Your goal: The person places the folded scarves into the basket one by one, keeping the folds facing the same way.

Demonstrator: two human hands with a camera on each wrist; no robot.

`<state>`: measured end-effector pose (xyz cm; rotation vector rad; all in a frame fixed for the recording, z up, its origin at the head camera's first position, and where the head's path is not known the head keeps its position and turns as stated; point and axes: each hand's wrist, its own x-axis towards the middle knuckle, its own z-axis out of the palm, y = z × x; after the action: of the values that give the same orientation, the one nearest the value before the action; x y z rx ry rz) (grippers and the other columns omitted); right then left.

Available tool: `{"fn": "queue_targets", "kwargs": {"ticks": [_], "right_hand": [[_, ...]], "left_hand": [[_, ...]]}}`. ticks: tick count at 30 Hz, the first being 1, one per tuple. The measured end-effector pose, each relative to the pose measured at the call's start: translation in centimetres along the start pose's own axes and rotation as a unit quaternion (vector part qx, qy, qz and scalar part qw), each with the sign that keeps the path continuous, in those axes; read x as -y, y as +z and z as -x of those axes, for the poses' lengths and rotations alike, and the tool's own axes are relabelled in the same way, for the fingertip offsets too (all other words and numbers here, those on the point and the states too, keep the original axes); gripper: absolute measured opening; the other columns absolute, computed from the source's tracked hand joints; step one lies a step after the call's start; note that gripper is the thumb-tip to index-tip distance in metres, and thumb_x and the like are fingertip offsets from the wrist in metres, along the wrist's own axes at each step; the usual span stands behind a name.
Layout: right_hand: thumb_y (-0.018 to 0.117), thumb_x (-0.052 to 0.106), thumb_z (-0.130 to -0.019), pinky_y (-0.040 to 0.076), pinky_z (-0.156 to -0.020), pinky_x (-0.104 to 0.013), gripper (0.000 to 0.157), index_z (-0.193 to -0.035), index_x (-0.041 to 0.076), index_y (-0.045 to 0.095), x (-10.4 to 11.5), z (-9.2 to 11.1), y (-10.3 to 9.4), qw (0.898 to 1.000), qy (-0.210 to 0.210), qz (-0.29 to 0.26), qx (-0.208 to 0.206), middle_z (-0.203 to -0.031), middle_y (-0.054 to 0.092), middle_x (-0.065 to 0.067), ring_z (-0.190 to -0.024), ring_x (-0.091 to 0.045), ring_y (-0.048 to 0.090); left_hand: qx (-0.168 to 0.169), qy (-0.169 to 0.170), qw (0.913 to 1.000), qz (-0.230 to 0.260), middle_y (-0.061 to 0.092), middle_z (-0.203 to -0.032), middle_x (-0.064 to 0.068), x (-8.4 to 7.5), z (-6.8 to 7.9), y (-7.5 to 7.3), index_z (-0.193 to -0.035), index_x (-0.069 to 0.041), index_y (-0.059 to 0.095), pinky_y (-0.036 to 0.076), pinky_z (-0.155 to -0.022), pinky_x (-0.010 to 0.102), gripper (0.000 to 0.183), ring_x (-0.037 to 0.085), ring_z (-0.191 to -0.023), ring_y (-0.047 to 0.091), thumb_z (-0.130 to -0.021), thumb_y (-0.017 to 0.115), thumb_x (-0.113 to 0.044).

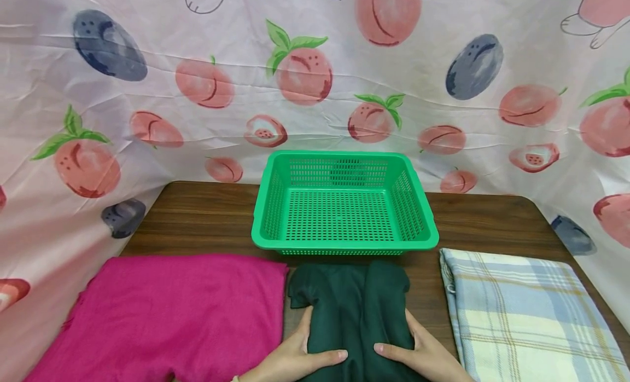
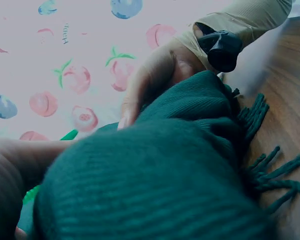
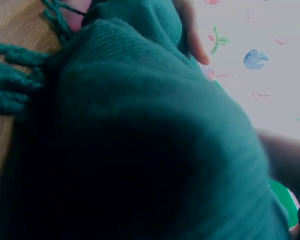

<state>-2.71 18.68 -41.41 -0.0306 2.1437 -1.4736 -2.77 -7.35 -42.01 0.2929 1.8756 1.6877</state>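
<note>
Across the table (image 1: 211,218), the green cloth (image 1: 344,316) lies at the near edge of the head view, with the pink cloth (image 1: 182,311) just beside it at left, the plaid cloth (image 1: 531,316) a little apart at right, and the basket (image 1: 344,249) just behind. With neighbours this near, the bundle probably handles best if it stays compact and clear of the pink edge.

The green cloth is soft and thick, gathered into long, rounded folds, so even pressure from 2 sides should suit it better than a hard pinch at 1 spot. Squeezing the sides at the same rate would keep the folds parallel; a lopsided squeeze could let the loose flap at the far left corner slide out.

The cloth sits between the left hand (image 1: 297,352) and the right hand (image 1: 425,352), and both grip it: the 2 thumbs press on its upper face, tips pointing at each other with a shallow crease between them, while the other fingers wrap its outer sides. Most of those fingers are hidden, so how far they reach underneath I cannot tell, nor whether the underside touches the table.

Smallest of all, the fringe (image 2: 255,117) trails loose over the wood in the wrist views, outside the grip; tucking it in would likely make a neater bundle
</note>
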Motion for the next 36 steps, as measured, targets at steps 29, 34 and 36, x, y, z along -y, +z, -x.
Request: {"fn": "queue_targets", "kwargs": {"ticks": [29, 34, 36], "right_hand": [[0.055, 0.014, -0.091, 0.043, -0.095, -0.021, 0.076, -0.149, 0.018, 0.006, 1.5, 2.5, 0.0, 0.984, -0.041, -0.157, 0.069, -0.152, 0.022, -0.005, -0.124, -0.009, 0.047], [0.059, 0.02, -0.089, 0.045, -0.093, -0.029, 0.078, -0.148, 0.017, 0.008, 2.3, 2.8, -0.2, 0.993, -0.021, -0.115, 0.023, -0.152, 0.019, -0.015, -0.125, -0.018, 0.045], [0.059, 0.021, -0.089, 0.045, -0.092, -0.027, 0.078, -0.148, 0.018, 0.009, 2.6, 2.9, -0.3, 0.994, -0.019, -0.108, 0.015, -0.153, 0.018, -0.014, -0.123, -0.014, 0.045]], "left_hand": [[0.07, 0.001, 0.9896, 0.126, 0.013, -0.151, 0.009, -2.8, 2.2, 0.2, -0.147, -0.013, -0.011, 0.035, -0.107, 0.038, 0.094, 0.023, -0.134, 0.028, -0.088, 0.061, -0.026], [0.046, -0.027, 0.9941, 0.095, 0.003, -0.152, 0.01, -3.8, 3.2, 0.2, -0.146, -0.012, -0.017, 0.032, -0.107, 0.047, 0.103, 0.027, -0.135, 0.021, -0.086, 0.065, -0.029], [0.044, -0.028, 0.9944, 0.091, 0.0, -0.153, 0.009, -4.2, 3.4, 0.1, -0.147, -0.014, -0.017, 0.031, -0.108, 0.048, 0.104, 0.028, -0.136, 0.017, -0.085, 0.065, -0.03]]}}
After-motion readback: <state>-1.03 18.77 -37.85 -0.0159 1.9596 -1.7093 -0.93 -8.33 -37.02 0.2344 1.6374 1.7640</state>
